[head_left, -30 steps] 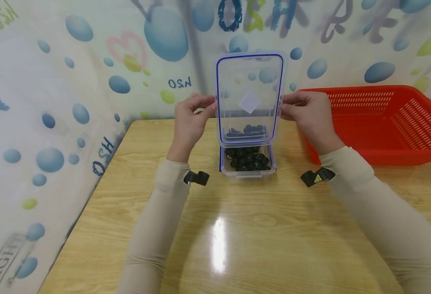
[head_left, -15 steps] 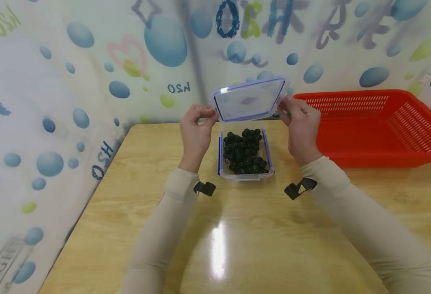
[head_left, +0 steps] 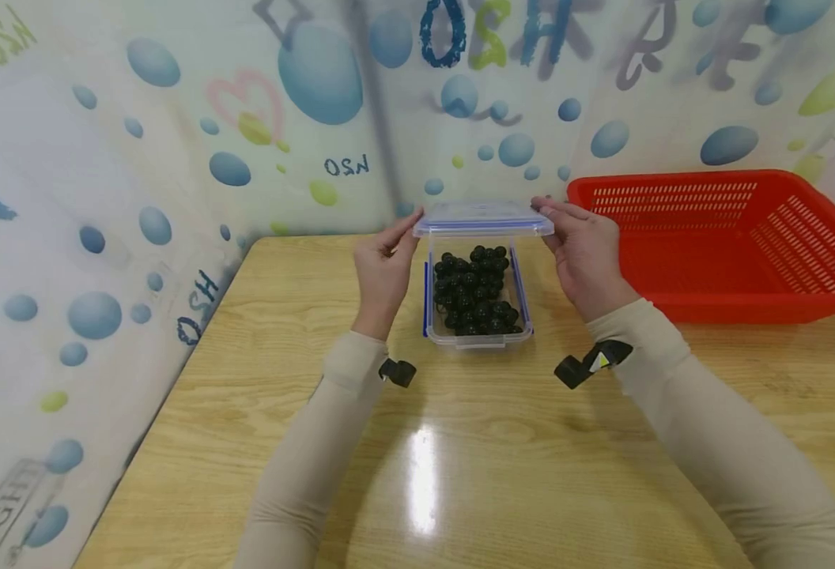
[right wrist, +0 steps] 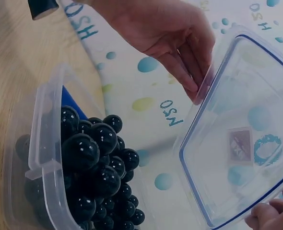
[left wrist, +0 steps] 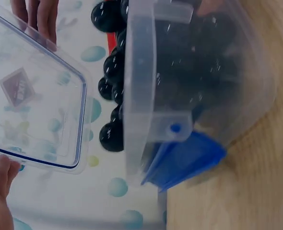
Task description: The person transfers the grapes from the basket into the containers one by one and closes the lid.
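Observation:
A clear plastic lid with a blue seal hangs over the far part of a clear food container. Dark grapes fill the container, heaped above its rim in the right wrist view. My left hand pinches the lid's left edge between thumb and fingers. At the opposite edge, my right hand pinches the lid too. Blue side flaps on the container hang folded outward. A small square label shows through the lid.
To the right stands a red perforated plastic basket. The container rests on a wood-grain table. Behind the table rises a wall covering with blue and green spots.
The lid has tipped from nearly upright to nearly flat and come down toward the container. Both hands have kept their hold, and the grapes have come into fuller view.

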A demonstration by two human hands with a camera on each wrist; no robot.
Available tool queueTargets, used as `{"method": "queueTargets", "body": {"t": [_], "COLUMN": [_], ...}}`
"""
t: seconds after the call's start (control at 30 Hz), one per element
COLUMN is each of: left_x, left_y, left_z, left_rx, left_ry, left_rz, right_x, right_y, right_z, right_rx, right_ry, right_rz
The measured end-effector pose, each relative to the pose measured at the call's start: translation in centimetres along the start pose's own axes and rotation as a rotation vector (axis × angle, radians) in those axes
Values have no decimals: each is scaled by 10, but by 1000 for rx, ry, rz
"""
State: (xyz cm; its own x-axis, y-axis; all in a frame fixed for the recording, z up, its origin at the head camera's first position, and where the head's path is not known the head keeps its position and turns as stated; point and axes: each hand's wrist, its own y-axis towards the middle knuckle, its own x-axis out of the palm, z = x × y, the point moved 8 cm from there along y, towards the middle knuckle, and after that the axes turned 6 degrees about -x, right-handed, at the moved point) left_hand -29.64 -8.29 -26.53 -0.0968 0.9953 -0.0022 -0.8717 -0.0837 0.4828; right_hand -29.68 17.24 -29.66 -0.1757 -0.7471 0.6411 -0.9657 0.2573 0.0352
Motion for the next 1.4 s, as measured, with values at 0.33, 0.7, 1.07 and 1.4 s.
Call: {"method": "queueTargets", "body": {"t": [0.33, 0.7, 1.07, 1.4], "left_x": [7, 5, 11, 12], "left_y": [-8, -30, -37, -37], "left_z": [-39, -59, -78, -80], "left_rx": [-275, -465, -503, -499], "left_ry": [-159, 155, 338, 460], "left_rz": [-219, -393, -466, -528], "right_x": [-11, -12, -31, -34], "right_y": [2, -3, -4, -6], "right_z": [7, 36, 59, 65], "right_rx": [30, 38, 153, 223], "right_ry": [-304, -763, -897, -866], "right_rz": [-47, -182, -176, -193]}}
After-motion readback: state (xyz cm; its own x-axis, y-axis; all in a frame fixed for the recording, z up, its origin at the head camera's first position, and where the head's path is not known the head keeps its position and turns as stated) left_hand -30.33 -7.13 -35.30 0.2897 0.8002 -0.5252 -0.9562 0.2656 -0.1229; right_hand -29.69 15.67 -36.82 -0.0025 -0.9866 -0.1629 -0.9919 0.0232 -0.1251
